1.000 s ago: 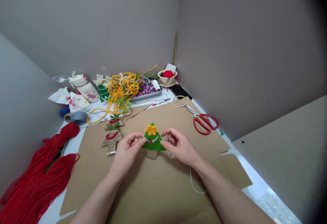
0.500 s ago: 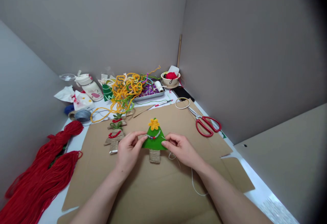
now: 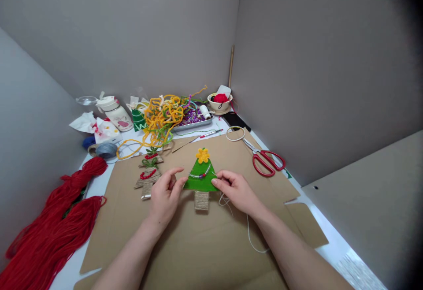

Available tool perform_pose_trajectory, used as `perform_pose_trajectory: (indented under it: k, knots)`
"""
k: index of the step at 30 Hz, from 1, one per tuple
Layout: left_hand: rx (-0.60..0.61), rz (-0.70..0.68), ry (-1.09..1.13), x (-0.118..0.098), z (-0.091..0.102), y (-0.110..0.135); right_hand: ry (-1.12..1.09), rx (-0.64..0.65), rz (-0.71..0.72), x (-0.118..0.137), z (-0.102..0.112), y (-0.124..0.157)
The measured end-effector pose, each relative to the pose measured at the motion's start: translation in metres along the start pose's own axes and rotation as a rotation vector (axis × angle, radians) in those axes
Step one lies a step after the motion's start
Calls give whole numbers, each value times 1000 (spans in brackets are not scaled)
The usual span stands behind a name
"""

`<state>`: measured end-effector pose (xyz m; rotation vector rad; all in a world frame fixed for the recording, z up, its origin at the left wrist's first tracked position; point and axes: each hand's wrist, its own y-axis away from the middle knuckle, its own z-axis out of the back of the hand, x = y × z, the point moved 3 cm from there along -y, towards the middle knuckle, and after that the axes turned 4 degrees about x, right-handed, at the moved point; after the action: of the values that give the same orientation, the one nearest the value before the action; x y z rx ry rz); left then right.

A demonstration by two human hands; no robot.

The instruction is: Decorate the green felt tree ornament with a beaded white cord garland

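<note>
A green felt Christmas tree [image 3: 202, 183] stands out in the middle, with a yellow flower on top and a trunk wrapped in twine. Across its front curves a string of beads [image 3: 200, 176], mostly clear with red and purple ones near the middle. My right hand [image 3: 233, 188] pinches the tree's right edge between thumb and fingers. By these fingertips shows a thin pale sliver, too small to make out. White thread [image 3: 249, 235] trails below that hand onto the cardboard. At the tree's left edge is my left hand [image 3: 167, 193], thumb and index finger spread apart.
Cardboard [image 3: 185, 250] covers the table. Twine-wrapped trees [image 3: 147, 177] lie left, near red yarn [image 3: 66, 219]. Red-handled scissors [image 3: 267, 162] and a ring [image 3: 235, 133] lie right. Behind are a bead tray [image 3: 193, 124], tangled yellow yarn [image 3: 167, 113], a bottle [image 3: 119, 116] and a bowl [image 3: 220, 102].
My left thumb and index finger have parted and come off the bead string. The tree has shifted and tilted slightly to the right in my right hand.
</note>
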<state>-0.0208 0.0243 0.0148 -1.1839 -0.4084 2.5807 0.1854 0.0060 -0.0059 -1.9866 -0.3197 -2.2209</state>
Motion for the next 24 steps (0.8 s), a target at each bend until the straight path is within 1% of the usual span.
perform_pose_trajectory:
  k: [2, 3, 5, 8, 10, 15, 20, 22, 24]
  knots:
    - [111, 133, 101, 3, -3, -3, 3, -3, 2, 0, 1, 1]
    - [177, 178, 154, 3, -5, -3, 3, 0, 6, 0, 1, 1]
    - [278, 232, 244, 1, -8, -4, 6, 13, 16, -1, 1, 1]
    - [364, 264, 336, -3, -10, -3, 9, 30, 33, -2, 1, 0]
    - [384, 284, 375, -4, -11, -3, 13, 34, 36, -2, 1, 0]
    - [370, 317, 423, -2, -9, -4, 15, 13, 39, -1, 3, 0]
    - [475, 344, 486, -1, -13, -3, 16, 8, 33, 2, 2, 0]
    - [464, 357, 516, 0, -14, -2, 18, 3, 23, 2, 2, 0]
    - [421, 379, 553, 3, -16, -2, 33, -11, 14, 2, 3, -1]
